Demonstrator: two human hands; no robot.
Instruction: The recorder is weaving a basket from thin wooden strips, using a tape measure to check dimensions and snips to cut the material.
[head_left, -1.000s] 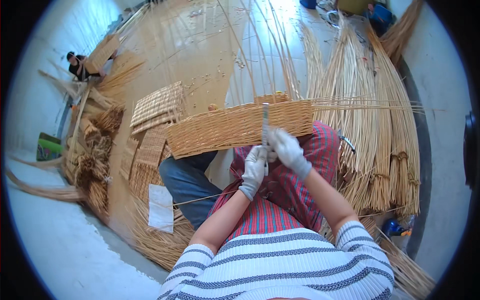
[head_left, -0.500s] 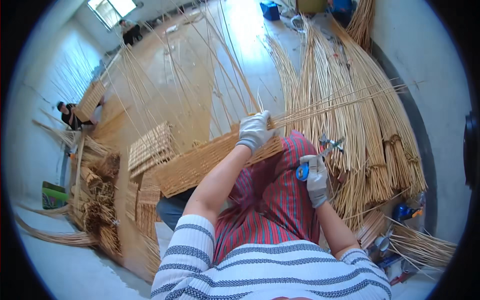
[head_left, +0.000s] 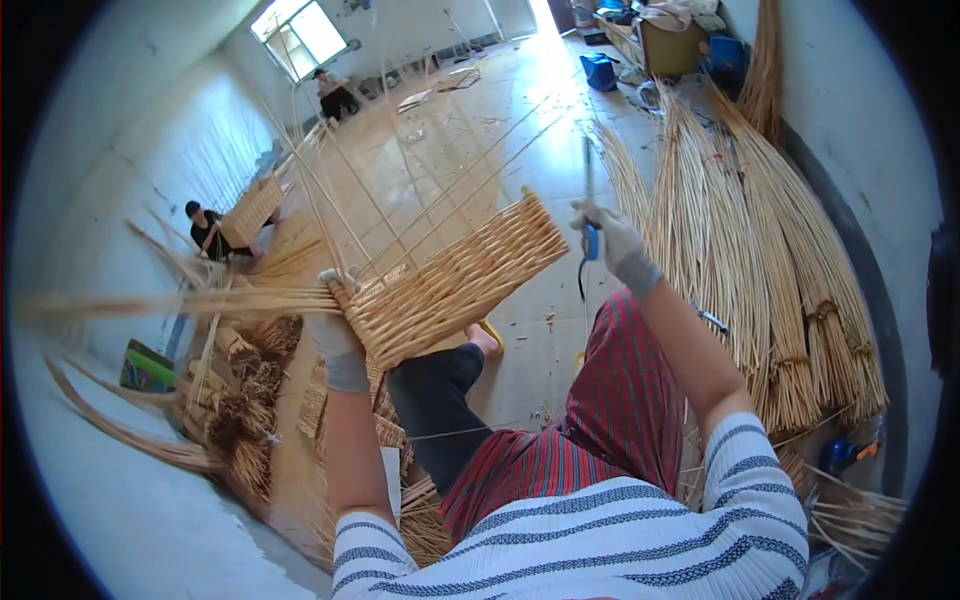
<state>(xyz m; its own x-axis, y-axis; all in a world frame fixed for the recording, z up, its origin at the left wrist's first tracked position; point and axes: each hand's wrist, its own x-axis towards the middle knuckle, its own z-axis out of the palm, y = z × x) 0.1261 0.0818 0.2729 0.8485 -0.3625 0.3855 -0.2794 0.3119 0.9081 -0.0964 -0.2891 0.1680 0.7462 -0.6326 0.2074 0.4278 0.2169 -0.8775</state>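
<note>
The left hand (head_left: 335,335) has swung the basket (head_left: 455,280) up over the knee and grips its left edge, while the right hand (head_left: 610,238), now beside its right end, clenches a blue-handled tool (head_left: 589,215).

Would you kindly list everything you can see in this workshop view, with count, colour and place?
woven panel: one, tan, centre, tilted, long loose rods fanning from it
reed bundles: several, straw-coloured, standing along the right wall
finished mats: a few, tan, on the floor at left
tool: one, blue handle with a thin metal blade pointing up, in the right hand
blue box: one, on the floor at top
other people: two, dark clothes, far left and by the window
left hand: gloved, grey, gripping the panel's left end
right hand: gloved, grey, raised with the tool
</note>
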